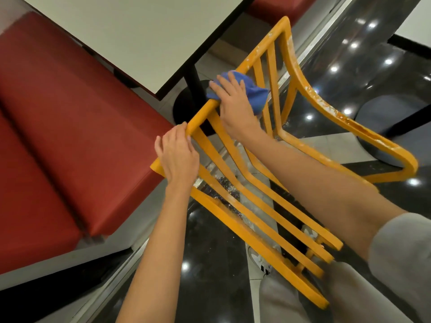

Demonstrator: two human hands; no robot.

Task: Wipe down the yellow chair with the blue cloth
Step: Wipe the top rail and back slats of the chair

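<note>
Currently:
left hand [178, 153]: gripping yellow chair [245, 187] rail
right hand [234, 104]: fingers flat, pressing blue cloth [255, 94] on rail
chair: tilted

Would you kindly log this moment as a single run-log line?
stage: wiping | right hand: presses cloth on chair rail | left hand: grips rail end | chair: tilted, white residue remaining

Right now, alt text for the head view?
Right hand presses a blue cloth on a tilted yellow chair rail; left hand grips the frame. Red bench and white table behind.
</note>
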